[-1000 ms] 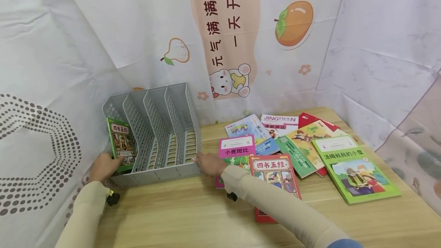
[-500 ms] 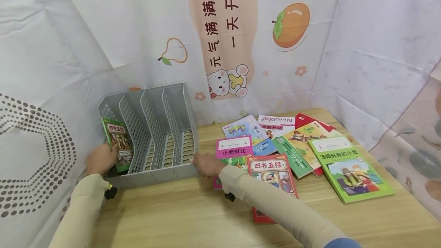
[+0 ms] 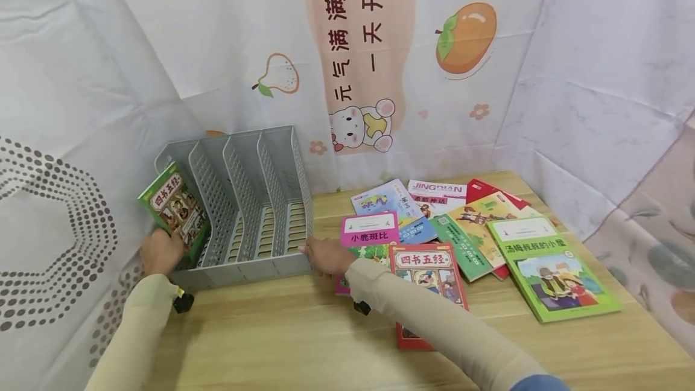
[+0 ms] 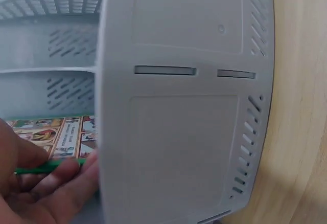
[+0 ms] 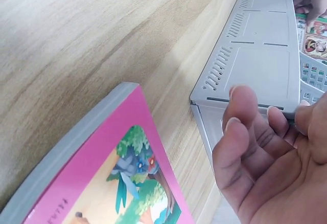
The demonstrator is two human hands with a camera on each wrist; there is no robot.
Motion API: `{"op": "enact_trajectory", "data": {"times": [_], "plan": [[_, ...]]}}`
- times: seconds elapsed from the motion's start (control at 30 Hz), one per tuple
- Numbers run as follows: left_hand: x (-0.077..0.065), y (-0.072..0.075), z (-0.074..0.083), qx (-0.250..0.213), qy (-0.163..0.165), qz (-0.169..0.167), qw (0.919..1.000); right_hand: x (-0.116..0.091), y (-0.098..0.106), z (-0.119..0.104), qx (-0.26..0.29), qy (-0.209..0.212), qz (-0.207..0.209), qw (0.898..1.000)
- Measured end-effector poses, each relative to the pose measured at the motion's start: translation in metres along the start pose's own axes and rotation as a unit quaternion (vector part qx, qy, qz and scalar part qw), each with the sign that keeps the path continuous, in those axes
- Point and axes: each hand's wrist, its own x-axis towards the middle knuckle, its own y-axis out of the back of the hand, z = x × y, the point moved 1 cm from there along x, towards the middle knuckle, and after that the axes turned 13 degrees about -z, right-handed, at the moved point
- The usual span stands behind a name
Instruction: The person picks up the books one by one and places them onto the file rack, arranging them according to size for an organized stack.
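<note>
A grey file rack (image 3: 252,271) with upright perforated dividers stands at the left of the table. My left hand (image 3: 161,250) holds a green-edged book (image 3: 175,203) by its near lower edge in the leftmost slot. The book leans left, its top reaching past the rack's outer side. The left wrist view shows the thumb on the cover (image 4: 66,137) and the fingers under the green edge, behind the rack's front wall (image 4: 179,147). At the rack's right front corner, my right hand (image 3: 327,256) pinches the rim between thumb and forefinger, other fingers loosely bent (image 5: 237,142).
Right of the rack lie a pink book (image 3: 370,229), a red book (image 3: 420,258) under my right forearm, and a light green book (image 3: 551,267). Several overlapping books, one with a green-and-yellow cover (image 3: 472,234), lie behind. A printed curtain (image 3: 228,47) hangs behind the wooden table (image 3: 260,336).
The green-edged book has tipped further left in its slot, its top swinging outward with my left hand's turn. My right hand keeps its hold at the rack's corner.
</note>
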Motion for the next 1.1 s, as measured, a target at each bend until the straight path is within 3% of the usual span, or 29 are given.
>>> {"op": "enact_trajectory", "data": {"times": [0.1, 0.23, 0.53, 0.83, 1.1], "plan": [[0.007, -0.006, -0.001, -0.036, 0.005, -0.021, 0.9991, 0.000, 0.001, 0.000, 0.003, -0.001, -0.001, 1.000], [0.014, -0.013, 0.001, -0.050, 0.014, -0.021, 0.9985, -0.002, 0.001, -0.001, 0.008, -0.003, 0.004, 1.000], [0.020, -0.023, -0.007, -0.083, 0.076, -0.051, 0.9923, -0.004, -0.004, -0.003, 0.021, 0.002, 0.004, 1.000], [0.019, -0.022, -0.008, -0.103, 0.063, -0.053, 0.9913, -0.003, 0.003, -0.006, -0.006, -0.006, 0.013, 1.000], [0.012, -0.029, 0.009, -0.007, 0.000, -0.023, 0.9997, -0.001, 0.013, 0.003, -0.081, -0.012, 0.041, 0.996]]}}
